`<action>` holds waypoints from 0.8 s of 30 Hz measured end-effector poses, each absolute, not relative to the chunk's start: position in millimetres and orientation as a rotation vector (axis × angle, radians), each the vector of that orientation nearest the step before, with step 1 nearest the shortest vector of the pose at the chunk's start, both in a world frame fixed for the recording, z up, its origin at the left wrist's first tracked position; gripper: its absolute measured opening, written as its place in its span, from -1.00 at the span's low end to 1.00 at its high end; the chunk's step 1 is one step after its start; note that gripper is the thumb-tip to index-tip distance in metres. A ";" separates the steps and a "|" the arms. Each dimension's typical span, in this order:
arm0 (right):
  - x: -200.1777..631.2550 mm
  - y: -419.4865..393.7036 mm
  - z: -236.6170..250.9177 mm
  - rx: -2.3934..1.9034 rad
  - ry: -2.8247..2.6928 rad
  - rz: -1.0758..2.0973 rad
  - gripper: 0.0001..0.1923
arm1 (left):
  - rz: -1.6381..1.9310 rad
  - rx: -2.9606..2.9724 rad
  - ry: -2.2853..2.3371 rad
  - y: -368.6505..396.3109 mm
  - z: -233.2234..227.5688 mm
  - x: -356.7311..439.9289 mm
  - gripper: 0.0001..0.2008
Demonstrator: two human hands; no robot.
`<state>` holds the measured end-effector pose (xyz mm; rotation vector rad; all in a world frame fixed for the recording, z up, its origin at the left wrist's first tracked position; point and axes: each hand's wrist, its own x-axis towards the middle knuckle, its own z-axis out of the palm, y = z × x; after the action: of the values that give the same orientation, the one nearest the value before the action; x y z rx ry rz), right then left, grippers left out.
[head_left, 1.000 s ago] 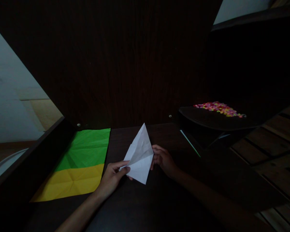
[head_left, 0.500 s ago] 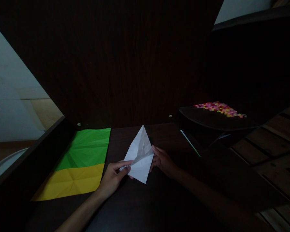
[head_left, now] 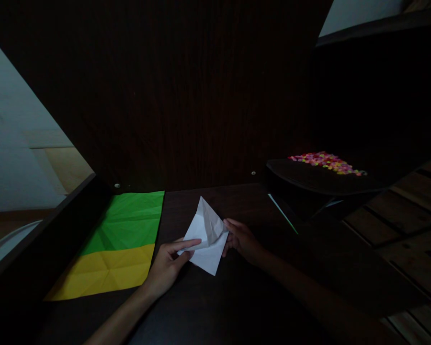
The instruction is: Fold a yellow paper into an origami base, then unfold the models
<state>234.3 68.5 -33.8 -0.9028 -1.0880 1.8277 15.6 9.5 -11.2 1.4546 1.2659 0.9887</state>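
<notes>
A white sheet of paper (head_left: 205,235), partly folded and creased into a kite-like shape, is held between both hands just over the dark table (head_left: 187,311). My left hand (head_left: 168,261) grips its left corner, thumb and index finger along the edge. At the right corner, my right hand (head_left: 240,239) pinches the paper, its other fingers curled beneath. One flap stands up in the middle of the sheet, and its peak points away from me. Left of my left hand lie a creased green paper (head_left: 129,220) and a creased yellow paper (head_left: 107,270), edge to edge.
On a dark raised shelf (head_left: 301,175) at the right lies a heap of small colourful pieces (head_left: 326,162). A thin pale green strip (head_left: 283,213) rests near the shelf. A dark wooden panel (head_left: 187,96) rises behind the table, and a low side board (head_left: 57,215) borders the left.
The paper's top point has moved left and down as its upper part bends over. My left index finger lies a little further onto the sheet; the right hand has barely shifted.
</notes>
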 end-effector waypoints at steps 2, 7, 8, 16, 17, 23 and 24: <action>234.4 69.0 -33.4 -0.912 -1.093 1.828 -0.49 | 0.994 1.435 1.266 9.5 -10.1 15.7 -0.70; 235.1 68.0 -29.5 -0.924 -1.119 1.815 -0.50 | 1.000 1.367 1.239 10.5 -11.0 15.6 -0.64; 235.3 67.5 -28.5 -0.924 -1.123 1.810 -0.51 | 0.999 1.359 1.229 10.6 -11.7 15.5 -0.63; 236.4 67.5 -30.1 -0.906 -1.150 1.773 -0.56 | 1.029 1.323 1.193 11.2 -18.9 14.8 -0.61; 236.5 67.9 -31.0 -0.902 -1.154 1.771 -0.57 | 1.031 1.317 1.188 11.3 -19.0 14.9 -0.61; 235.5 68.2 -32.7 -0.915 -1.149 1.771 -0.55 | 1.010 1.305 1.197 11.1 -13.9 15.6 -0.61; 235.2 68.1 -32.4 -0.919 -1.145 1.772 -0.55 | 1.008 1.311 1.208 11.0 -12.9 15.6 -0.62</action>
<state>235.2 68.1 -32.4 -0.9189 -1.1451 1.7724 15.6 11.0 -12.9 1.3112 1.2080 1.0081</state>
